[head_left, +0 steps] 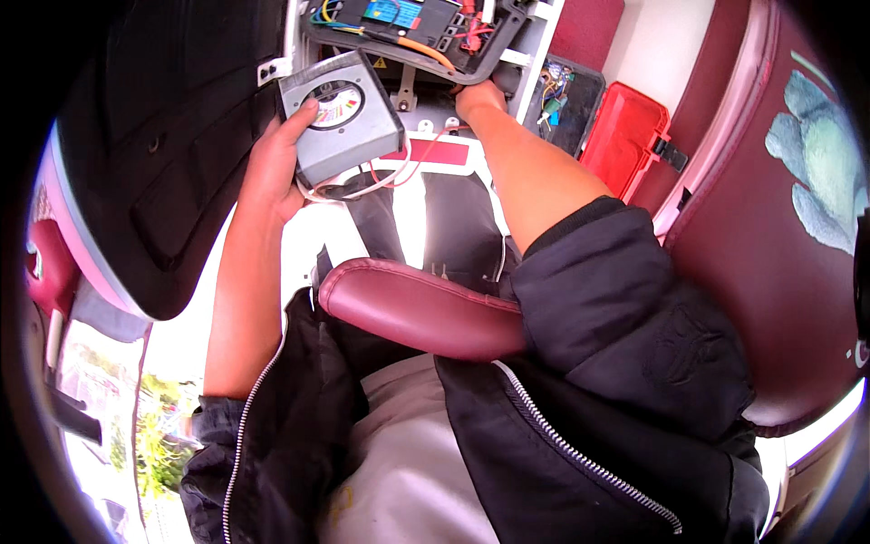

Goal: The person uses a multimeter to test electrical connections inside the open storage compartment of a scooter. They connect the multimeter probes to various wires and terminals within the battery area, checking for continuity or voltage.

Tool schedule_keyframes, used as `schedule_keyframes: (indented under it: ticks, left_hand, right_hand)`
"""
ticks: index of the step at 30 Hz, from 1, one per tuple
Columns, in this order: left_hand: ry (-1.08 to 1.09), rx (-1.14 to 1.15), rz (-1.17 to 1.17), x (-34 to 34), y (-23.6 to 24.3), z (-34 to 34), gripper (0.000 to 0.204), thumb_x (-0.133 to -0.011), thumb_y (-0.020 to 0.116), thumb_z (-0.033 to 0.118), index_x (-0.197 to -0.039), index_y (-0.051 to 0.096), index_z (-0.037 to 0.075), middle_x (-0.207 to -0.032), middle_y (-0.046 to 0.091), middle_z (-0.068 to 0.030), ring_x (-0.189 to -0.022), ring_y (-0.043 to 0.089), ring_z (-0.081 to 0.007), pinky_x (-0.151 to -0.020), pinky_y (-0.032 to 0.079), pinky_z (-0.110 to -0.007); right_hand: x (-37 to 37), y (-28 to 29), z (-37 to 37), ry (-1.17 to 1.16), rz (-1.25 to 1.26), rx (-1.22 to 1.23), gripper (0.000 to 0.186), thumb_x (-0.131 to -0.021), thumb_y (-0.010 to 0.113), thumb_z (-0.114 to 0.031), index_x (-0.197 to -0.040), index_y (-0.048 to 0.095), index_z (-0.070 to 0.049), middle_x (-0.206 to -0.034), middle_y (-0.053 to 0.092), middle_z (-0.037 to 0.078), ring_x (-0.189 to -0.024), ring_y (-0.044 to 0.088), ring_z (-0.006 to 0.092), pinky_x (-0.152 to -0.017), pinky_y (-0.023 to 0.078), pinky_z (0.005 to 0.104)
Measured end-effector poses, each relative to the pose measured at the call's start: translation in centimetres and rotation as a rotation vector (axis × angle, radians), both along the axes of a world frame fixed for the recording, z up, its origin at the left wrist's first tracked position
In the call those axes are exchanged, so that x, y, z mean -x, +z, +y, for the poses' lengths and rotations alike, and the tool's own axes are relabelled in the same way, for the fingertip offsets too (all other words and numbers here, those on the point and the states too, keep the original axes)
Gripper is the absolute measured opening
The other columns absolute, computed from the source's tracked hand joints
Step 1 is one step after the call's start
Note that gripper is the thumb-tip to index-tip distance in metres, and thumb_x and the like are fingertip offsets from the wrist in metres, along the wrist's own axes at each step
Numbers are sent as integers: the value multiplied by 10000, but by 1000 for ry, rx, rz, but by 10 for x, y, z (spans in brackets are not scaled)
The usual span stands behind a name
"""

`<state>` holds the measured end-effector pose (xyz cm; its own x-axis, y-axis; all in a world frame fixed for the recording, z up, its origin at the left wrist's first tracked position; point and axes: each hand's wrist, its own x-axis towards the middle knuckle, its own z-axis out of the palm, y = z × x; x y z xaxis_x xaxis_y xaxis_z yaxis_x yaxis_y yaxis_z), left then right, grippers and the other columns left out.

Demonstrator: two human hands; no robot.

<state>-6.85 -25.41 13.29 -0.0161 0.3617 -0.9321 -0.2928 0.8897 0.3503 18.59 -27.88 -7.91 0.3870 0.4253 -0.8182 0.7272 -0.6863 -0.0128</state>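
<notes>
My left hand grips a grey box-shaped analog meter from its left side. The thumb lies over the edge of the meter's round dial, which has coloured bands. White and red leads loop out below the meter. Farther right, my right hand reaches to the front lip of a black battery compartment. Its fingers pass behind that lip and are hidden, so what they touch does not show. Inside the compartment sit a blue-labelled part, an orange cable and red connectors.
An open red case and a black tray with small parts lie at the right. A maroon armrest crosses in front of my body. A maroon seat stands at the right, a raised black panel at the left.
</notes>
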Motion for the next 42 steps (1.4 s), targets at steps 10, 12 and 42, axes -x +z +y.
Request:
schedule_keyframes:
  ticks: [10,12,42]
  left_hand:
    - [105,-83,-52,10,-3,-14,471,-863,636,309,-1215,489,33,-1052,616,-103,-870,633,-187,-628,550,-343]
    - [116,-93,-13,10,-3,-16,478,-858,642,316,-1221,497,42,-1050,618,-97,-873,631,-179,-628,545,-328]
    - [163,-158,-63,13,-14,-21,481,-843,656,267,-1222,507,9,-1126,593,-137,-996,589,-214,-820,489,-352]
  right_hand:
    - [-1,14,-2,356,-11,-13,292,-815,579,-215,-1080,659,-122,-1162,616,139,-1070,593,318,-888,487,368]
    - [-5,2,0,543,-12,-6,286,-826,539,-210,-1057,668,-103,-1143,625,136,-1052,598,319,-880,491,367]
    - [0,22,7,496,-42,43,363,-866,455,-255,-1030,661,-5,-1135,617,177,-1060,589,325,-916,461,374]
